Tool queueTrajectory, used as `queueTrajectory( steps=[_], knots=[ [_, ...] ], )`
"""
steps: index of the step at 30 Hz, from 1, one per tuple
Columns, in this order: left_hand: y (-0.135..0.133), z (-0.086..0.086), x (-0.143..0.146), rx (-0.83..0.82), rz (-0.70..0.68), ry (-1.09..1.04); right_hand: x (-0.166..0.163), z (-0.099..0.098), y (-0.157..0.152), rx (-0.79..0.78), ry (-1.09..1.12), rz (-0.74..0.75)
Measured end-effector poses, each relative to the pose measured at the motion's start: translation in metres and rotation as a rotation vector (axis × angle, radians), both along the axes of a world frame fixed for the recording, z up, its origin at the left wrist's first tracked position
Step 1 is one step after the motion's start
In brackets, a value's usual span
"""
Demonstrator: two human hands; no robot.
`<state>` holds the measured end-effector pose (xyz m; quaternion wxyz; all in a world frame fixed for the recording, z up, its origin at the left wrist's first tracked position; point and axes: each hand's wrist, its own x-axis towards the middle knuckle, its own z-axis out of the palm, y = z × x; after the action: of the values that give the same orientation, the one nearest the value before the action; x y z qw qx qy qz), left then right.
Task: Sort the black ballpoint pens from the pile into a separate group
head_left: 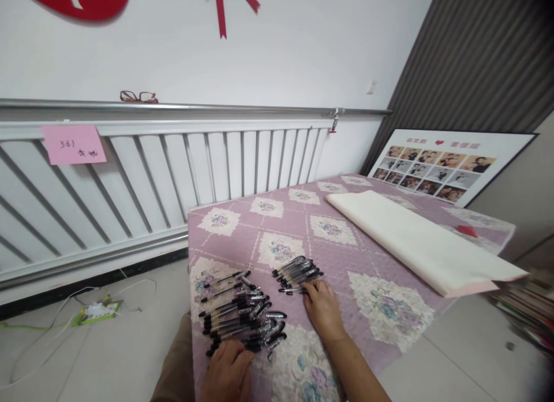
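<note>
My right hand (322, 309) is closed, its fingertips on the end of a black-capped pen (291, 290) lying on the tablecloth. Just beyond that pen is a small, aligned group of clear-barrelled pens (298, 269). A larger, looser heap of similar pens (242, 316) lies to the left, near the table's left edge. At the near side of this heap, my left hand (227, 370) has its fingers bent and close together, touching the lowest pens. Whether it grips one is hidden by the fingers.
A purple floral cloth (298, 226) covers the table. Folded cream paper (411, 234) lies on its right side, before a photo board (437, 165). A white radiator (216, 165) runs along the wall. On the left floor is a power strip (98, 311) with cables.
</note>
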<state>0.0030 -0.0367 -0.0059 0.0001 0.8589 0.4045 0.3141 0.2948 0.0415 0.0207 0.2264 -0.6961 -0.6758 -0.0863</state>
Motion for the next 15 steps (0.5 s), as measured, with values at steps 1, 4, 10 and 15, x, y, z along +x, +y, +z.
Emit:
queueTrajectory(
  steps=[1, 4, 10, 15],
  knots=[
    [0.0, 0.0, 0.0, -0.004, 0.002, -0.002, 0.0, 0.0, 0.0, 0.0, 0.004, -0.007],
    [-0.001, 0.001, 0.001, -0.013, 0.007, -0.011, -0.001, -0.001, 0.0, 0.016, 0.021, -0.018],
    [-0.003, 0.005, 0.004, -0.009, 0.029, -0.036, -0.001, 0.001, -0.004, 0.053, 0.046, 0.079],
    [-0.004, 0.013, 0.008, 0.032, 0.025, -0.112, -0.003, -0.002, -0.015, 0.156, 0.128, 0.156]
  ],
)
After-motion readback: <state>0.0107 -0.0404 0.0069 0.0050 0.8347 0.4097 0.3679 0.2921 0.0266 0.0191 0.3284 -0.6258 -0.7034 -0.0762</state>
